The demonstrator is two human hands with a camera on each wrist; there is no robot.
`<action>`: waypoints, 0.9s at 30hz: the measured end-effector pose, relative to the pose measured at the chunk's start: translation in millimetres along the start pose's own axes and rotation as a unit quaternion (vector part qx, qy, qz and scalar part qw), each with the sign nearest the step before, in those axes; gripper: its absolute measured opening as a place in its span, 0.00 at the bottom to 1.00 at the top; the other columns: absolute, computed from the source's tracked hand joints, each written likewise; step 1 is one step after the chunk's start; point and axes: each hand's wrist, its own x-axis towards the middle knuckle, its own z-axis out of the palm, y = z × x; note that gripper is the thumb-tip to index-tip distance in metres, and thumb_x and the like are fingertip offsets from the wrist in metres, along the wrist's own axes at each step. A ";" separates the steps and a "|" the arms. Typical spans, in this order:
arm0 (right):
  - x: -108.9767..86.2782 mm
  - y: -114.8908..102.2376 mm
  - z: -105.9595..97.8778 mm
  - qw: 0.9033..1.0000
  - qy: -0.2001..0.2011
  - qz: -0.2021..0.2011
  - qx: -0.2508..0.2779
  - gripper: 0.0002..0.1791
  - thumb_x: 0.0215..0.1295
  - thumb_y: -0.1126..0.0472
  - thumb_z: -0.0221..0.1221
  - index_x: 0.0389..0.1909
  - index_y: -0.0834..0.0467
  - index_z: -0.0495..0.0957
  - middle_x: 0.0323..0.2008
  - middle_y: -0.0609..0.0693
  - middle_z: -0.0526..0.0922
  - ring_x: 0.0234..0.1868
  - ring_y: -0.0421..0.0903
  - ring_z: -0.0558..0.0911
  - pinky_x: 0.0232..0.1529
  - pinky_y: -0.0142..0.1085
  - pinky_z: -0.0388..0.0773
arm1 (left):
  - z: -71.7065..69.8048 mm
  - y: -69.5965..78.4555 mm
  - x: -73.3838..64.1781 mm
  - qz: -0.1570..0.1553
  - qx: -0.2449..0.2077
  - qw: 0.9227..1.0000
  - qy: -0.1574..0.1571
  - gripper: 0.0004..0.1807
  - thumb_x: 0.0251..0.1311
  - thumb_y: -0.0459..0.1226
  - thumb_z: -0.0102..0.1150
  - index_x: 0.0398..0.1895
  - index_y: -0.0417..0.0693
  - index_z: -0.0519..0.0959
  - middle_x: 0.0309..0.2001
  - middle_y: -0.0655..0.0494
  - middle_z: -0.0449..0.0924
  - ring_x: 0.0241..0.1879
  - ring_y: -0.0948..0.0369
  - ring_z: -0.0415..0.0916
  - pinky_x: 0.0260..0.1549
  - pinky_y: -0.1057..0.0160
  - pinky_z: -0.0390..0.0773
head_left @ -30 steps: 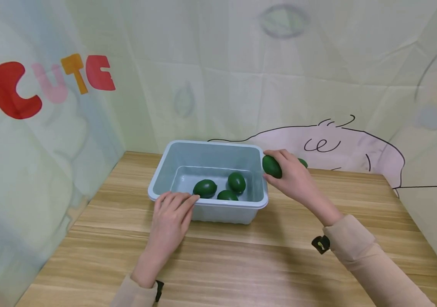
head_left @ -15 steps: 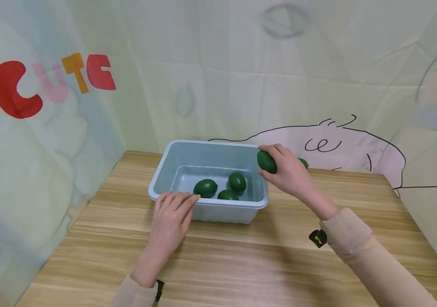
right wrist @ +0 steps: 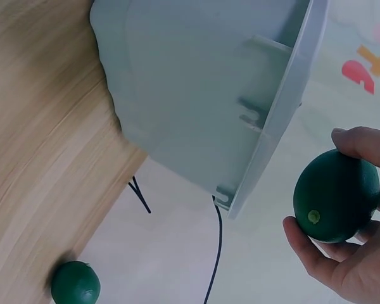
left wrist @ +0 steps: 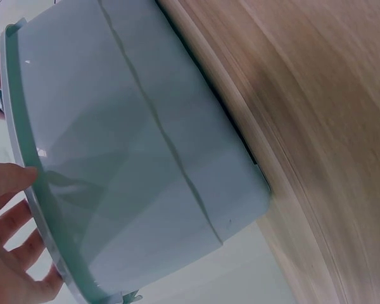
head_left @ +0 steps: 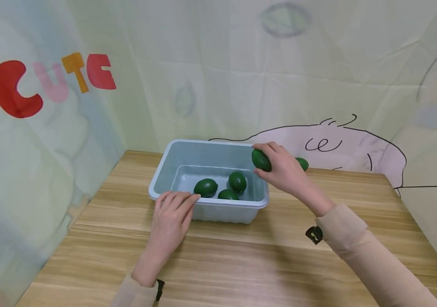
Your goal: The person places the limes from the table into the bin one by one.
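A pale blue-grey plastic tub (head_left: 218,212) stands on the wooden table, with several dark green limes in it, one of them a lime (head_left: 205,187) lying near the front wall. My left hand (head_left: 170,215) grips the tub's near rim, fingers over the edge; in the left wrist view its thumb (left wrist: 12,178) touches the rim from outside. My right hand (head_left: 283,168) holds another lime (head_left: 261,160) between thumb and fingers, over the tub's right rim. The right wrist view shows this lime (right wrist: 335,196) with a light stem nub facing the camera.
One more lime (head_left: 302,163) lies at the table's back edge, partly behind the right hand; the right wrist view shows this lime (right wrist: 76,283) too. A printed cloth (head_left: 210,76) with letters and a drawn figure hangs behind the wooden table (head_left: 241,264).
My right hand has moved left and slightly up with the lime, from beside the tub's right edge to over its rim. The left hand and the tub stay where they were.
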 end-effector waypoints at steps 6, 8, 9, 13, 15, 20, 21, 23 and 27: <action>3.6 -3.4 0.5 1.000 0.001 -0.007 -0.003 0.33 0.53 0.51 0.63 0.61 0.47 0.65 0.54 0.50 0.72 0.47 0.47 0.73 0.42 0.42 0.77 | -0.4 0.1 0.0 -0.003 -0.001 1.000 -0.003 0.14 0.54 0.34 0.59 0.45 0.52 0.80 0.41 0.55 0.80 0.46 0.56 0.73 0.56 0.50 0.62; 4.7 -4.8 0.4 1.000 0.000 -0.008 -0.004 0.33 0.53 0.51 0.63 0.61 0.47 0.65 0.54 0.50 0.72 0.46 0.47 0.73 0.41 0.41 0.77 | -0.1 -0.2 -0.1 -0.004 -0.001 1.000 -0.004 0.14 0.54 0.34 0.60 0.45 0.52 0.80 0.41 0.55 0.80 0.46 0.56 0.73 0.56 0.50 0.62; 5.2 -5.5 0.3 1.000 0.000 -0.010 -0.005 0.33 0.53 0.51 0.63 0.61 0.47 0.65 0.54 0.50 0.72 0.46 0.47 0.73 0.41 0.41 0.78 | 0.0 -0.2 -0.1 -0.004 -0.002 1.000 -0.003 0.14 0.54 0.34 0.60 0.45 0.52 0.80 0.41 0.55 0.80 0.46 0.56 0.73 0.56 0.50 0.62; 7.2 -8.3 -0.7 1.000 -0.006 -0.020 -0.007 0.32 0.54 0.51 0.62 0.61 0.48 0.64 0.54 0.51 0.72 0.46 0.48 0.73 0.40 0.43 0.78 | 0.2 -0.3 0.0 -0.001 -0.003 1.000 0.005 0.15 0.52 0.33 0.61 0.45 0.51 0.80 0.41 0.55 0.81 0.45 0.55 0.73 0.55 0.49 0.63; 8.0 -9.4 -1.2 1.000 -0.009 -0.023 -0.008 0.32 0.54 0.51 0.62 0.61 0.49 0.64 0.54 0.51 0.72 0.46 0.49 0.73 0.40 0.43 0.78 | 0.0 -0.2 0.3 0.000 -0.005 1.000 0.007 0.15 0.52 0.33 0.61 0.45 0.51 0.80 0.41 0.55 0.81 0.45 0.55 0.73 0.55 0.49 0.63; 10.5 -10.5 -2.0 1.000 -0.018 -0.022 -0.012 0.33 0.54 0.51 0.62 0.61 0.48 0.64 0.53 0.51 0.72 0.46 0.49 0.73 0.40 0.43 0.77 | -0.5 -0.6 0.6 -0.002 -0.005 1.000 0.003 0.14 0.53 0.34 0.60 0.45 0.52 0.80 0.41 0.55 0.81 0.45 0.56 0.73 0.56 0.50 0.63; 11.1 -10.6 -2.1 0.999 -0.020 -0.022 -0.013 0.33 0.54 0.51 0.62 0.61 0.48 0.64 0.53 0.51 0.72 0.46 0.48 0.73 0.40 0.43 0.77 | -0.5 -0.7 0.6 -0.003 -0.005 1.000 0.001 0.14 0.54 0.34 0.60 0.45 0.52 0.80 0.41 0.55 0.81 0.45 0.56 0.73 0.56 0.50 0.63; 12.1 -10.7 -1.9 0.999 -0.023 -0.021 -0.013 0.32 0.54 0.51 0.62 0.61 0.48 0.64 0.53 0.51 0.72 0.46 0.48 0.73 0.39 0.43 0.77 | -0.5 -0.9 0.4 -0.004 -0.004 1.000 -0.003 0.14 0.55 0.34 0.59 0.45 0.52 0.80 0.41 0.55 0.81 0.46 0.56 0.73 0.56 0.50 0.62; 13.6 -11.3 -1.3 0.999 -0.025 -0.015 -0.013 0.33 0.54 0.50 0.62 0.61 0.47 0.64 0.53 0.50 0.72 0.45 0.48 0.72 0.38 0.42 0.77 | 0.0 -1.2 -0.1 -0.003 -0.004 1.000 -0.005 0.14 0.55 0.34 0.58 0.46 0.52 0.80 0.41 0.55 0.81 0.46 0.56 0.73 0.56 0.50 0.62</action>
